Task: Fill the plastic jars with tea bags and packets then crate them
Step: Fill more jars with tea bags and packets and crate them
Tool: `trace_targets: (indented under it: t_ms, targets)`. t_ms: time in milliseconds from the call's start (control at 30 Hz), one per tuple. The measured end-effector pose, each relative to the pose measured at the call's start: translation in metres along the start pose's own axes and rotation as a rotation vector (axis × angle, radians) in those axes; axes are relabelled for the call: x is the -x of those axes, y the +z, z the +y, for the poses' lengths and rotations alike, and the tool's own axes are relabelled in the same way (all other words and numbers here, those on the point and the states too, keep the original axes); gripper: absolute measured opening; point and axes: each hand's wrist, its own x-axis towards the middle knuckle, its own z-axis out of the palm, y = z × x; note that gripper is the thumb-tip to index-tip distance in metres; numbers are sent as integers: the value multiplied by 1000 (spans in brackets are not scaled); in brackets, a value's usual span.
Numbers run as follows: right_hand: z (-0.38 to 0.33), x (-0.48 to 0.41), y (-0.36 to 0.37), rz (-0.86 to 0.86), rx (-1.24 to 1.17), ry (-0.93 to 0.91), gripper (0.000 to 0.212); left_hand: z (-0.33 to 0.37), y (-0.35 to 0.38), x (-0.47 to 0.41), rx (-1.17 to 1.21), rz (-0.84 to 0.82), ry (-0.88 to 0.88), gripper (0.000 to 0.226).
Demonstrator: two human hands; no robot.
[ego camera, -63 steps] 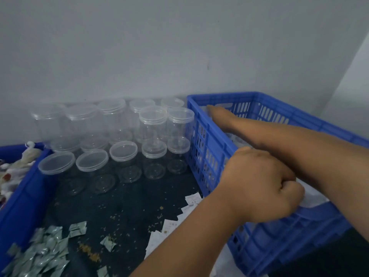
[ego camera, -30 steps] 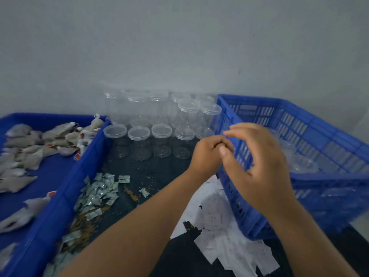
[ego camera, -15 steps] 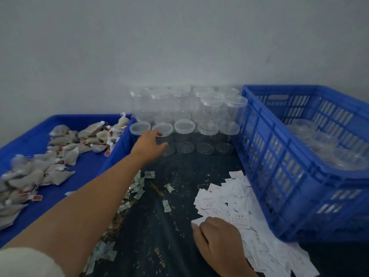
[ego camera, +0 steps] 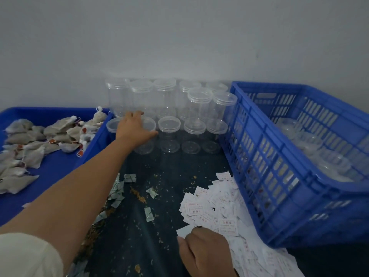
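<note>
Left hand grips a clear plastic jar; right hand rests on white slips beside a blue crate.

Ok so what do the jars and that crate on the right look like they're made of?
Jars: clear, glossy plastic; the dark table shows through their walls. Crate: probably rigid moulded plastic, blue, slotted walls, slight sheen.

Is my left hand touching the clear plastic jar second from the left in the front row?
Touching. The head view shows the left hand draped over the lid of the clear plastic jar, thumb curled round its side.
</note>
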Motion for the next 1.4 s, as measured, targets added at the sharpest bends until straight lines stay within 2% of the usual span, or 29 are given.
trace_targets:
  t_ms: [100,200,333,367,433,500,567,600,633,700,767,833,900,1000,1067,1167,1267,1333,1400]
  targets:
    - [1,1,0,1,-26,-2,49,10,-33,18,23,43,29,104]
    - [-1,2,1,-23,-38,77,48,19,-76,57,6,67,43,107]
    - [-3,-2,-7,10,-166,165,28,28,-104,143,42,5,132,100]
    - [-4,-3,-11,40,-206,166,34,30,-106,166,51,-33,158,101]
    - [-11,-5,-19,58,-288,160,67,31,-104,210,68,-109,208,106]
    - [-29,-9,-23,16,-378,173,107,34,-98,246,85,-147,256,113]
    - [-53,-11,-20,-53,-532,256,128,39,-87,277,114,-153,288,112]
    - [-64,-12,-18,-77,-622,317,128,42,-81,291,144,-147,297,108]
    - [-73,-13,-16,-82,-713,361,119,43,-75,302,183,-139,314,103]
    - [-78,-10,-11,-30,-848,375,85,40,-68,319,242,-151,388,95]
    - [-76,-2,-10,9,-1005,366,67,33,-67,325,231,-228,485,89]
    - [-75,3,-7,5,-1030,339,67,29,-72,321,184,-262,593,86]
    - [-77,3,-3,-55,-1079,351,68,29,-78,315,126,-226,725,80]
    - [-75,6,4,-71,-1106,347,62,36,-78,308,161,-203,800,53]
    - [-71,10,4,-105,-1071,364,63,38,-70,310,242,-157,753,37]
    - [-68,10,2,-25,-864,316,67,40,-58,316,340,-83,615,29]
    - [-73,5,2,57,-679,324,61,53,-48,326,410,78,305,20]
    - [-73,6,5,45,-568,373,53,67,-39,330,470,135,56,28]
    - [-67,8,7,16,-546,425,45,79,-34,333,416,134,-28,44]
